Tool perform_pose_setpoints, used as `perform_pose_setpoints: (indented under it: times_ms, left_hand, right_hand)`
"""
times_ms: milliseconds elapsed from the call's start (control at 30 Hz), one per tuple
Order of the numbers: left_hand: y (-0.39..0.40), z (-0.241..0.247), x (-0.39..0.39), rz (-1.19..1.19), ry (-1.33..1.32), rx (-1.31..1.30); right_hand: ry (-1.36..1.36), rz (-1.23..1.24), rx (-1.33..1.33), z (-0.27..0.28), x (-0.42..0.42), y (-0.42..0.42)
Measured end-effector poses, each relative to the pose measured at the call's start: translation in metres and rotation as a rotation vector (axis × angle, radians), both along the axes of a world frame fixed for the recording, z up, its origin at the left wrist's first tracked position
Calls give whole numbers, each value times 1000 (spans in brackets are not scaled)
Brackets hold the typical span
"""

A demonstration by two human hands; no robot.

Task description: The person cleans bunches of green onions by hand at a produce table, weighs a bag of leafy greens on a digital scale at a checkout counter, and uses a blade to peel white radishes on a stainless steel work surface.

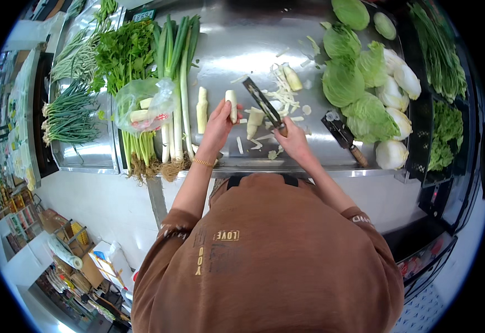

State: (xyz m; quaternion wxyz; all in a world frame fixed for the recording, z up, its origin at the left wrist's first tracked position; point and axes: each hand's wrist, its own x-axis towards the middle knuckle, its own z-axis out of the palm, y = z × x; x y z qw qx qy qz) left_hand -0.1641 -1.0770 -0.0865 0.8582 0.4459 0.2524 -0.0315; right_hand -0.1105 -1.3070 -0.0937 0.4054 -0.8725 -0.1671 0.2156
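Note:
A pale, peeled stalk piece (231,105) stands tilted up in my left hand (218,127), which is shut on it. My right hand (294,141) grips the wooden handle of a long dark knife (263,101), its blade slanting up and left with pale scraps stuck to it. Left of my left hand lies another peeled stalk (202,110) on the steel counter. Between my hands and beyond the blade are a cut stalk chunk (254,122), a heap of pale peelings (286,95) and one more stalk chunk (293,78).
To the left lie long leeks (178,50), leafy celery (126,54), a clear plastic bag (128,104) with pale pieces, and scallions (71,112). Toward the right are a broad-bladed tool (343,136) with a wooden handle, cabbage heads (342,81) and napa cabbages (392,155). The steel counter's front edge (259,172) is close to my body.

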Motion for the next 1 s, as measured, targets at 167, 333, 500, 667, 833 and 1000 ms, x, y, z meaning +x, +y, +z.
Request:
perform_pose_setpoints:
  times_ms: [167, 333, 500, 667, 833, 1000]
  left_hand:
    - [-51, 31, -29, 153, 57, -442]
    - [-81, 57, -51, 230, 68, -440]
    - [-83, 69, -63, 190, -5, -318]
    - [-99, 68, -54, 343, 149, -147]
    - [-88, 68, -65, 231, 125, -171]
    - [-83, 60, -55, 192, 82, -381]
  right_hand:
    - [-270, 105, 96, 21, -6, 14]
    - [-457, 213, 198, 31, -6, 6]
    - [-114, 104, -84, 5, 10, -18]
    - [-375, 257, 211, 33, -23, -5]
    - [-184, 93, -62, 9, -2, -22]
    - [-160, 107, 44, 15, -14, -20]
